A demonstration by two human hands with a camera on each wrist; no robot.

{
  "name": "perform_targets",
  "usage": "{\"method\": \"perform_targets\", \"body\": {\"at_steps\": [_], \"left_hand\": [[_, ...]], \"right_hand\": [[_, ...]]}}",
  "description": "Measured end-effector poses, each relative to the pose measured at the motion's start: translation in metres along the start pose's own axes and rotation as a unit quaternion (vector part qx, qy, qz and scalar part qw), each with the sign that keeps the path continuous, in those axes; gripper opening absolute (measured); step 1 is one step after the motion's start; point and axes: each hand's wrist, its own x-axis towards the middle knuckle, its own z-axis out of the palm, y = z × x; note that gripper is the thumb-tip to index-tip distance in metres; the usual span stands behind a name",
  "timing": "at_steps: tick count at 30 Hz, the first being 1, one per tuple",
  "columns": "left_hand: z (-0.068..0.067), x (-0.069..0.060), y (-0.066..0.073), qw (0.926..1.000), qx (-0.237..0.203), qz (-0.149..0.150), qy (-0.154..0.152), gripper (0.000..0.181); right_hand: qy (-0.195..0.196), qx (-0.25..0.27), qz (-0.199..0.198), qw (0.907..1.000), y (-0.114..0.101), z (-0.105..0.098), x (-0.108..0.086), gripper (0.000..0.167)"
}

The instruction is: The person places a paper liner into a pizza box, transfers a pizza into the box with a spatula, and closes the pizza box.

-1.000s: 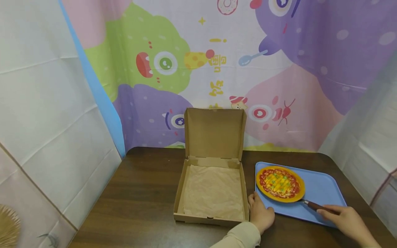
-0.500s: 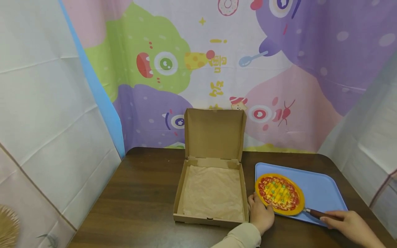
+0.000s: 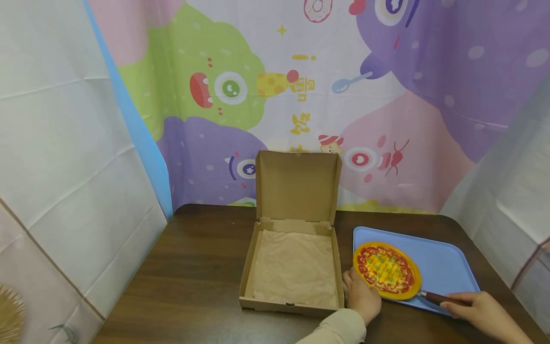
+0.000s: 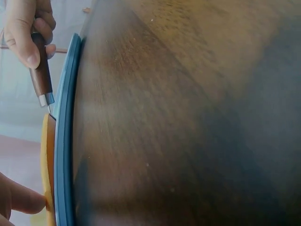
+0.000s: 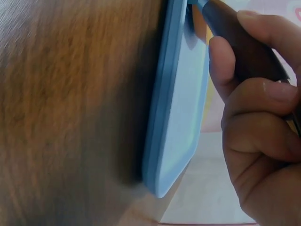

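Found box [image 3: 297, 187] open, pizza [image 3: 386, 271] unboxed at its 3 o'clock. Noted right hand [image 3: 480, 309] gripping handle [image 3: 435, 298]; left hand [image 3: 363, 297] touching pizza, spread unclear.

The pizza [image 3: 386, 270] has come toward the person since a second ago, so its near rim now reaches the near edge of the blue tray [image 3: 447, 265], and a wider strip of tray shows behind it. The spatula [image 3: 439, 299] and the right hand [image 3: 485, 310] gripping its handle have come the same way; the pizza, earlier apart from the left hand's thumb, now touches the left hand [image 3: 363, 297]
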Motion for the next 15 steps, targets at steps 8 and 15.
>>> {"method": "perform_targets", "body": {"at_steps": [8, 15], "left_hand": [[0.003, -0.001, 0.002, 0.9996, 0.018, 0.004, 0.021, 0.059], [0.008, -0.001, 0.002, 0.9981, 0.041, -0.001, 0.045, 0.064]], "right_hand": [[0.001, 0.003, -0.002, 1.0, -0.007, -0.001, -0.002, 0.037], [-0.004, 0.002, 0.001, 1.0, -0.012, -0.002, -0.005, 0.036]]}}
